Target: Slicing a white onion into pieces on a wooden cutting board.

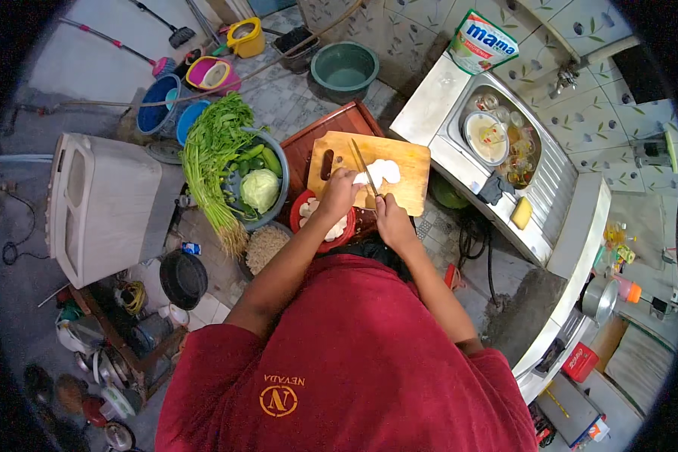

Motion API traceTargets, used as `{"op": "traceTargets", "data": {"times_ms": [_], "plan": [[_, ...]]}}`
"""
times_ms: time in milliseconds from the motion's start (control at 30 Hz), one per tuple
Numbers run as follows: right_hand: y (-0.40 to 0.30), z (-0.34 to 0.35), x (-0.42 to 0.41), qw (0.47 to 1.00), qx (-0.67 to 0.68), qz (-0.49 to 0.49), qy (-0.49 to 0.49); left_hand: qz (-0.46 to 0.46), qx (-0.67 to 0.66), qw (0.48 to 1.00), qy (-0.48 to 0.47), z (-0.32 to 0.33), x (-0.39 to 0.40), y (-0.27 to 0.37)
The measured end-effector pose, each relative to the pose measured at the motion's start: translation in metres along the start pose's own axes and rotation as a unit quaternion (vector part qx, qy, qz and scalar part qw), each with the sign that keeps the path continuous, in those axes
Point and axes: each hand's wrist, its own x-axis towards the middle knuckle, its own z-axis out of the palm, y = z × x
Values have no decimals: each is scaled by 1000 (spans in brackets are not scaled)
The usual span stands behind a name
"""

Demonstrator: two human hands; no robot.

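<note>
A wooden cutting board [409, 164] with a handle slot lies on a reddish-brown wooden table [322, 127]. My right hand [394, 220] is closed on the handle of a kitchen knife [363, 159], whose blade crosses white food pieces [385, 171], kind unclear. At the left of the blade, my left hand [340, 189] holds one white piece against the board. Below the board, partly under my left forearm, a red bowl [349, 229] contains more white pieces. A grey-blue basin [283, 192] on the left holds a cabbage [260, 191], green vegetables and a large leafy bunch [212, 152].
To the right, a steel sink [469, 90] contains glasses and a bowl; a yellow sponge [521, 213] lies beside it. A green tub [344, 68] stands on the floor beyond the table. Left are blue buckets [155, 110] and a white appliance [107, 198].
</note>
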Motion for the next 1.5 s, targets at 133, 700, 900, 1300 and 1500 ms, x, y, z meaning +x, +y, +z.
{"op": "traceTargets", "data": {"times_ms": [133,700,900,1300,1500], "plan": [[-6,5,-8,999,-42,-14,10,5,4,1000,-5,0,1,0],[-17,10,-12,997,-69,-3,24,-24,5,998,-52,-2,3,2],[-16,11,-10,997,-78,1,18,-15,-6,999,-50,-1,3,-2],[-12,5,-38,996,-66,58,-14,-28,30,997,-68,1,6,5],[1,24,3,998,-56,-17,26,-9,25,998,-56,2,7,0]]}}
